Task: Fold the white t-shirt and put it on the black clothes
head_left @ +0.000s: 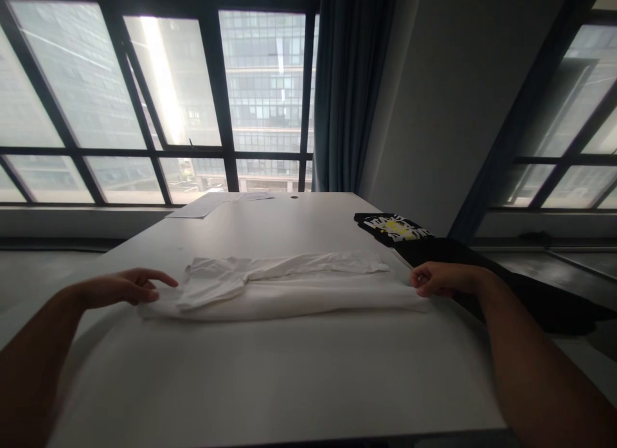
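A white garment (289, 287) lies folded into a long strip across the middle of the white table (270, 377), one sleeve turned over its top left. My left hand (126, 286) pinches the strip's left end, thumb below and fingers stretched along the cloth. At the right end my right hand (439, 279) grips the cloth with curled fingers. Both forearms reach in from the near corners.
A black garment with a yellow and white print (396, 228) lies at the table's right edge and hangs over it. Papers (212, 202) rest at the far end by the large windows. A dark blue curtain (354, 81) hangs behind the table.
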`<state>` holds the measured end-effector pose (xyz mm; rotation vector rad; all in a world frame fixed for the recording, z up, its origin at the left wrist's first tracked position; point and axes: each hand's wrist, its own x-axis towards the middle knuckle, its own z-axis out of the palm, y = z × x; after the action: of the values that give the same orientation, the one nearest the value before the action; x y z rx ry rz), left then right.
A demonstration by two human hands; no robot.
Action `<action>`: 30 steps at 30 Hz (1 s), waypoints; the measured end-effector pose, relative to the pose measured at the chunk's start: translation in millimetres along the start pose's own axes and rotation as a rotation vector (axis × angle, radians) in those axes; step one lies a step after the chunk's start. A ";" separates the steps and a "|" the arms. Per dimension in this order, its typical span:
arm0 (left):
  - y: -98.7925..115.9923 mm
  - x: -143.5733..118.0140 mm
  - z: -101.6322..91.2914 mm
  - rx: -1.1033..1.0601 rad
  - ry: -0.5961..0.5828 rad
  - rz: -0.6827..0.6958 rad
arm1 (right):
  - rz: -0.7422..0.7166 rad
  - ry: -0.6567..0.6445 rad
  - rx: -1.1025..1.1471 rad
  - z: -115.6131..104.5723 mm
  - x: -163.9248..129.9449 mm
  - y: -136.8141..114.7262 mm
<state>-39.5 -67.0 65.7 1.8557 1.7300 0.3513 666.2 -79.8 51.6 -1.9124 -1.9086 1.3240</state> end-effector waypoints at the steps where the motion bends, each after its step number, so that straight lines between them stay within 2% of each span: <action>1: 1.4 -1.8 0.2 -0.034 -0.147 -0.009 | 0.019 -0.009 -0.011 0.7 1.3 0.1; 3: 6.4 -5.2 0.4 -0.104 -0.408 -0.025 | 0.054 -0.005 -0.031 2.3 4.5 0.6; 6: 12.5 -6.7 1.2 -0.132 -0.490 -0.052 | 0.124 0.019 -0.086 2.8 10.0 2.5; 8: 14.3 -3.2 4.6 -0.148 -0.451 -0.051 | 0.137 0.062 -0.137 2.7 16.2 3.0; 10: 14.8 3.1 10.5 -0.133 -0.383 -0.030 | 0.085 0.167 -0.205 4.3 26.4 0.2; 12: 14.0 8.7 15.5 -0.085 -0.367 0.003 | -0.026 0.365 -0.310 9.5 40.3 -6.3; 14: 10.7 10.1 16.0 -0.051 -0.410 0.024 | -0.183 0.575 -0.408 18.2 55.8 -14.7; 15: 8.0 9.1 14.1 -0.048 -0.439 0.028 | -0.264 0.633 -0.439 23.2 63.3 -18.4; 16: 4.9 7.5 11.1 -0.047 -0.468 0.026 | -0.335 0.645 -0.456 27.9 70.2 -21.2; 18: -1.3 4.3 4.7 -0.029 -0.509 -0.005 | -0.427 0.568 -0.467 34.9 81.2 -22.6; 20: -3.8 4.5 2.0 0.020 -0.473 -0.022 | -0.447 0.483 -0.485 37.2 88.3 -18.9; 21: -2.7 6.4 3.4 0.054 -0.414 -0.007 | -0.445 0.470 -0.496 36.8 90.7 -16.0; 23: 4.9 12.9 12.2 0.134 -0.278 0.075 | -0.446 0.488 -0.514 34.6 93.7 -10.7; 25: 17.7 20.8 26.9 0.210 -0.215 0.188 | -0.461 0.519 -0.536 33.3 95.0 -8.6; 28: 37.4 28.7 48.8 0.255 -0.280 0.332 | -0.490 0.581 -0.550 34.6 93.9 -12.4; 30: 45.7 29.2 54.7 0.235 -0.304 0.406 | -0.505 0.620 -0.527 35.5 90.6 -16.9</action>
<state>32.1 -51.0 42.3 2.2960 1.2301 0.0116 613.9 -15.3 -1.9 -1.5621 -2.2648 0.0671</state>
